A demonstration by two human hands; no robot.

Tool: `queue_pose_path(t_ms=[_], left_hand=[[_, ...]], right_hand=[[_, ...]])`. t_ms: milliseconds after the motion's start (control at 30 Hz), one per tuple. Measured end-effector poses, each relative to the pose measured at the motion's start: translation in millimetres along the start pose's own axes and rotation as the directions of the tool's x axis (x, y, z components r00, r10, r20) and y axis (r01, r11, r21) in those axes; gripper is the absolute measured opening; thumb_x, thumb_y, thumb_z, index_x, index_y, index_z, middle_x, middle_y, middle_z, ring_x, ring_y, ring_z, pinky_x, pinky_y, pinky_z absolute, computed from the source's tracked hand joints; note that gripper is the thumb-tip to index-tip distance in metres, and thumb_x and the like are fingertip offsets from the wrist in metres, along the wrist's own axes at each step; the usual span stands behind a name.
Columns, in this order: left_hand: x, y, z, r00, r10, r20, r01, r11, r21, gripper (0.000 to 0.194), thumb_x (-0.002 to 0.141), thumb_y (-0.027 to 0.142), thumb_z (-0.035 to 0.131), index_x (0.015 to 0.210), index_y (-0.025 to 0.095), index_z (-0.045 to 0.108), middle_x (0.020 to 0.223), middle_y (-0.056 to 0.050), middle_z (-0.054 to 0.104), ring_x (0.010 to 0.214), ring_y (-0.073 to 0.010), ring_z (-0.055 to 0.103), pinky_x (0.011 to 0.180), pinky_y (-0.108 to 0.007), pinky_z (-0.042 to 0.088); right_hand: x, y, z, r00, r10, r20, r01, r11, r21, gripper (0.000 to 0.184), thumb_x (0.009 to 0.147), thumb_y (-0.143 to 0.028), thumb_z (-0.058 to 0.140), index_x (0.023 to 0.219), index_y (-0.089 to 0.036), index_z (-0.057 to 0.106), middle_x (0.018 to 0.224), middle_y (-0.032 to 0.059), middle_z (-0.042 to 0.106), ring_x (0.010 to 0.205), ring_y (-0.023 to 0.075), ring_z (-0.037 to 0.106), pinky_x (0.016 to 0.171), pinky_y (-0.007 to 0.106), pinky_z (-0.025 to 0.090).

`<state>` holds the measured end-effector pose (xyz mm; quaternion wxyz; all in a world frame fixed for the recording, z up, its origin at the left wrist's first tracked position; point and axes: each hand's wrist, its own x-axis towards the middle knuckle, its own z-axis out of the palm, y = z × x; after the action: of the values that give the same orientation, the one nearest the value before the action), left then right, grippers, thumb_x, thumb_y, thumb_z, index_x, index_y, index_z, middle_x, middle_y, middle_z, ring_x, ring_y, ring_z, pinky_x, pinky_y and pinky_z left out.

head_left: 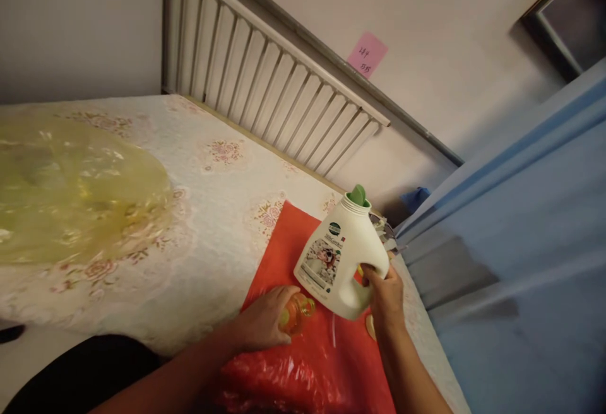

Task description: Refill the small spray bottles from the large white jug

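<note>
A large white detergent bottle (348,243) with a green spout hangs tilted above a red sheet; its cap is off. My right hand (386,291) is closed round the bottle's handle. My left hand (265,319) is wrapped round a small clear bottle (298,313) of orange-yellow tint, whose open neck points toward the detergent bottle. Both bottles are over the red sheet (284,243). Near my right wrist a pale round object (370,327) lies on the red sheet, partly hidden.
A yellow translucent plastic bag (80,187) lies at the left on the flowered cloth (218,206). Behind the table stands a white radiator (265,73). A blue curtain (521,237) hangs along the right side. Crumpled red plastic (288,376) lies at the near edge.
</note>
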<state>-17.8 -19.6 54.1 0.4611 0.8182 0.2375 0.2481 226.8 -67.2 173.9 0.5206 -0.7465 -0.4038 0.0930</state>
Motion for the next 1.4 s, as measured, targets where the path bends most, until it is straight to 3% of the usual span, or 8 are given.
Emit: queue_pose_path(t_ms=[200,433,600,833,1000,1100,1167,1400], left_hand=[[1,-4,3.3,1.000,0.019,-0.006,-0.018,1.000,0.022,0.087,0.054,0.018,0.072,0.134,0.026,0.040,0.133,-0.008,0.052,0.123,-0.0300,0.048,0.108,-0.043,0.038],[-1,-3,3.0,1.000,-0.017,0.011,0.016,0.999,0.038,0.090,0.052,0.021,0.073,0.134,0.031,0.037,0.136,-0.006,0.050,0.125,-0.0329,0.047,0.108,-0.047,0.037],[-9,-2,4.8,0.999,-0.033,-0.002,0.033,0.999,0.040,0.091,0.053,0.020,0.074,0.135,0.030,0.037,0.136,-0.007,0.050,0.125,-0.0331,0.047,0.108,-0.048,0.037],[-20,13,5.6,0.987,-0.136,-0.080,0.139,0.990,0.033,0.090,0.053,0.018,0.074,0.135,0.025,0.036,0.138,-0.010,0.050,0.127,-0.0343,0.046,0.110,-0.046,0.035],[-30,25,6.8,0.951,-0.226,-0.212,0.237,0.971,0.029,0.084,0.056,0.016,0.070,0.133,0.023,0.037,0.137,-0.011,0.051,0.126,-0.0316,0.048,0.108,-0.044,0.038],[-40,34,4.2,0.931,-0.249,-0.266,0.268,0.963,0.034,0.080,0.060,0.018,0.069,0.134,0.023,0.037,0.139,-0.009,0.051,0.127,-0.0302,0.048,0.109,-0.043,0.037],[-46,41,1.2,0.918,-0.273,-0.289,0.294,0.955,0.031,0.079,0.061,0.019,0.067,0.134,0.022,0.037,0.139,-0.009,0.050,0.128,-0.0294,0.048,0.110,-0.043,0.036],[-56,60,3.3,0.863,-0.350,-0.365,0.388,0.921,0.034,0.078,0.062,0.024,0.065,0.134,0.018,0.035,0.139,-0.012,0.051,0.129,-0.0306,0.048,0.111,-0.045,0.035]], right_hand=[[-4,16,43,0.998,0.022,-0.063,-0.018,0.998,0.063,0.024,0.065,-0.039,0.070,0.069,-0.020,0.057,0.048,-0.0066,0.052,0.046,0.0126,0.045,0.047,0.023,0.035],[-22,41,74,0.995,0.052,-0.083,-0.043,0.993,0.109,0.023,0.068,-0.041,0.064,0.075,-0.019,0.059,0.052,-0.0044,0.056,0.050,0.0148,0.049,0.050,0.025,0.038],[-30,52,80,0.996,0.067,-0.062,-0.061,0.994,0.092,0.022,0.064,-0.038,0.065,0.072,-0.019,0.058,0.053,-0.0043,0.057,0.053,0.0152,0.049,0.055,0.026,0.040],[-27,43,79,0.998,0.062,-0.032,-0.058,0.992,0.113,0.031,0.063,-0.040,0.068,0.084,-0.018,0.063,0.070,0.0027,0.069,0.066,0.0202,0.057,0.063,0.028,0.043],[-34,36,62,1.000,0.014,0.019,-0.017,0.984,0.179,0.046,0.059,-0.039,0.074,0.098,-0.016,0.065,0.095,0.0087,0.072,0.082,0.0223,0.061,0.074,0.030,0.046],[-40,43,36,1.000,0.008,0.017,-0.012,0.972,0.235,0.060,0.067,-0.043,0.069,0.119,-0.016,0.057,0.110,0.0104,0.068,0.093,0.0218,0.063,0.081,0.031,0.048],[-43,55,16,0.999,0.046,-0.002,-0.044,0.966,0.256,0.058,0.073,-0.045,0.063,0.122,-0.015,0.053,0.107,0.0102,0.068,0.092,0.0214,0.064,0.081,0.031,0.049],[-58,114,-39,0.980,0.197,0.024,-0.196,0.945,0.263,0.029,0.065,-0.041,0.064,0.083,-0.017,0.065,0.072,0.0043,0.069,0.067,0.0232,0.065,0.061,0.032,0.050]])
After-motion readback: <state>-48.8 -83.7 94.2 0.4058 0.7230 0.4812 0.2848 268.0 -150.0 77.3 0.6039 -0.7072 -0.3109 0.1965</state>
